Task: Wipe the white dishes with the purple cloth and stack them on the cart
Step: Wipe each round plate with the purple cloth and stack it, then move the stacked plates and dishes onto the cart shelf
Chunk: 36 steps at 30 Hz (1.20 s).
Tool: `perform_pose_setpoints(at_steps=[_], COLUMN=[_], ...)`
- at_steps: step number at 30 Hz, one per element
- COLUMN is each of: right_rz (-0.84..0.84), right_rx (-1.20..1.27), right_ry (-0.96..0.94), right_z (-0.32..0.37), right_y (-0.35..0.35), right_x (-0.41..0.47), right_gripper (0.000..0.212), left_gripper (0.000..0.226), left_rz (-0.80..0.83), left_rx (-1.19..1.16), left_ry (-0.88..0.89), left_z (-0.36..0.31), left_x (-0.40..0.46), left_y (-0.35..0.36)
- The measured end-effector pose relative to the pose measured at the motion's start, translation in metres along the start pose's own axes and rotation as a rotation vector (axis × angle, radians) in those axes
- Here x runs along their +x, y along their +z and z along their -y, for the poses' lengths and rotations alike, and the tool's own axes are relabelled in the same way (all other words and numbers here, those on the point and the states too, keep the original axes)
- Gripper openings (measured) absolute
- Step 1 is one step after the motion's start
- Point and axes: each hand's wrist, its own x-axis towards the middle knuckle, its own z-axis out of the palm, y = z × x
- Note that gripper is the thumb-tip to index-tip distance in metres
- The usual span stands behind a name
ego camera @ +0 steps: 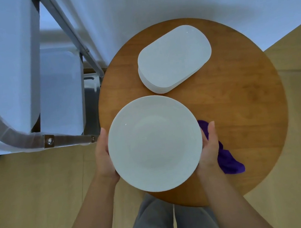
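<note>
Left hand [104, 157] and right hand [208, 150] grip opposite rims of round white plate [155, 143] above round wooden table [244, 119]; purple cloth [229, 160] lies beside right hand.

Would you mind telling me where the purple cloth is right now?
In the head view, the purple cloth lies on the round wooden table, right of the round white plate and partly hidden behind the right hand holding that plate.
</note>
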Motion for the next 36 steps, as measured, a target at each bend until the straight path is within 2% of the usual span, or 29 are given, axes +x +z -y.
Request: perform_pose_setpoints(at_steps=[2,3,6,8,9,11,13,16,20,23,24,26,29,31,36], right_rz=[-0.043,-0.043,-0.060,0.016,0.080,0.175,0.201,0.183,0.136,0.151,0.161,0.192,0.299,0.336,0.322], right_rx=[-0.028,-0.117,-0.459,-0.588,-0.621,-0.681,-0.718,-0.702,-0.538,-0.566,-0.640,-0.802,-0.927,-0.974,-0.779], right_ry=[-0.014,0.013,0.080,0.036,0.037,0.091,0.175,0.231,0.202,0.177,0.158,0.138,0.178,0.204,0.246], right_z=[-0.002,0.001,0.015,0.030,0.037,0.049,0.056,0.052,0.040,0.034,0.037,0.046,0.064,0.067,0.055], right_y=[0.002,0.006,0.002,0.003,0.004,0.010,0.021,0.026,0.014,0.007,0.006,0.009,0.024,0.036,0.034], right_x=[-0.003,-0.004,0.004,0.012,0.017,0.025,0.032,0.038,0.035,0.030,0.031,0.033,0.043,0.046,0.041], right_gripper=[0.046,0.038,0.041,0.032,0.031,0.043,0.048,0.051,0.050,0.040,0.033,0.033,0.046,0.047,0.040], left_gripper=[0.048,0.046,0.052,0.050,0.048,0.050,0.052,0.054,0.085,0.046,0.042,0.042,0.044,0.043,0.026], left_rz=[0.040,0.053,-0.004,-0.034,-0.041,-0.123,-0.223,-0.293,-0.357,-0.228,-0.197,-0.169,-0.266,-0.333,-0.397], left_rx=[0.051,0.091,0.373,0.477,0.440,0.203,0.017,-0.036,-0.054,0.037,0.059,0.072,0.063,-0.035,-0.268], left_ry=[0.008,0.016,0.087,0.117,0.121,0.122,0.137,0.130,0.084,0.162,0.177,0.181,0.200,0.207,0.143], left_z=[-0.004,-0.008,-0.017,-0.018,-0.015,-0.001,0.016,0.036,0.034,0.028,0.025,0.024,0.040,0.054,0.055], left_x=[0.002,0.004,0.006,0.004,0.000,-0.015,-0.029,-0.037,-0.034,-0.031,-0.031,-0.037,-0.047,-0.052,-0.054], left_y=[-0.004,-0.005,-0.001,-0.002,-0.002,-0.001,0.009,0.021,0.020,0.015,0.015,0.012,0.016,0.027,0.033])
